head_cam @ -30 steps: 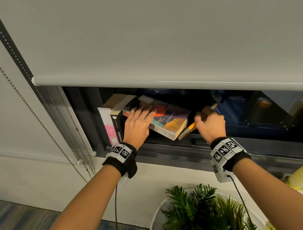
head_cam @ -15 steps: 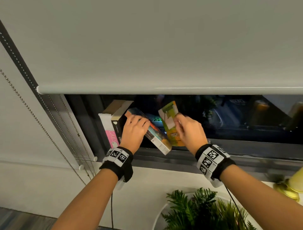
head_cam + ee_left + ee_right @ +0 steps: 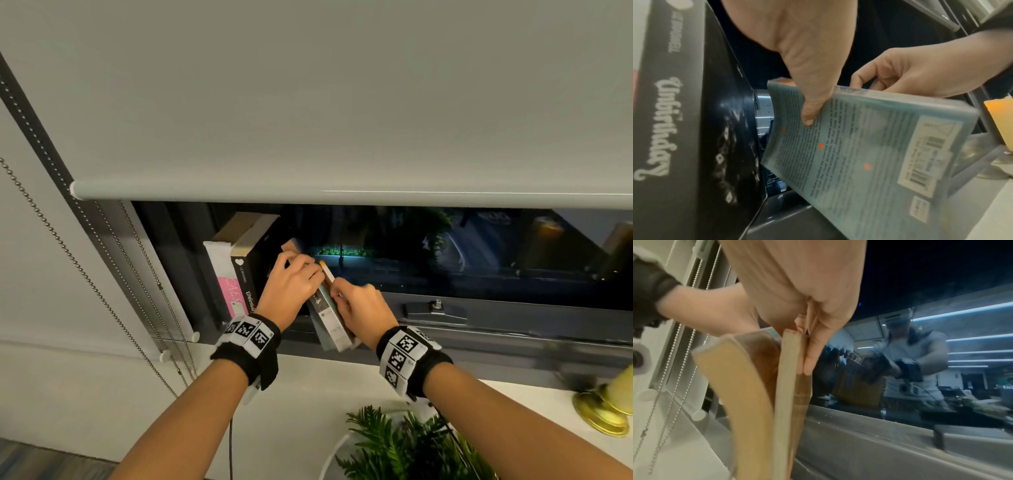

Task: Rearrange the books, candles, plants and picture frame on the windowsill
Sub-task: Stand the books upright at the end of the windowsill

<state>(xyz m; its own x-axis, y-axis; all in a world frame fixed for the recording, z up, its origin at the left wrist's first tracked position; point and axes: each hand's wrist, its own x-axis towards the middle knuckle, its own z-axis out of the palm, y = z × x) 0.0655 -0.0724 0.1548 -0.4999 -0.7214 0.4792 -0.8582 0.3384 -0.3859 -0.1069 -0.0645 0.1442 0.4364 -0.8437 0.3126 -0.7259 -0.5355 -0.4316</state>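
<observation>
Left hand (image 3: pixel 291 284) grips teal book (image 3: pixel 859 154), tilted right of black book (image 3: pixel 248 274); right hand (image 3: pixel 359 305) pinches thin book (image 3: pixel 789 386) alongside.

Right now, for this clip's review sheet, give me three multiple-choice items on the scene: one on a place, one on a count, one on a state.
1. Where does the black book stand?
A. Flat on the sill
B. Upright between the white book and the left hand
C. Right of the plant

2. How many books are the hands bringing together?
A. Two
B. Four
C. None

3. How is the teal book posed?
A. Lying flat, untouched
B. Tilted, gripped by the left hand
C. Open, pages up

Answers:
1 B: in the head view its spine stands right of the white book, just left of the hand.
2 A: the teal book and the thin book, which the right hand holds.
3 B: the left wrist view shows it leaning, thumb across its back cover.
</observation>
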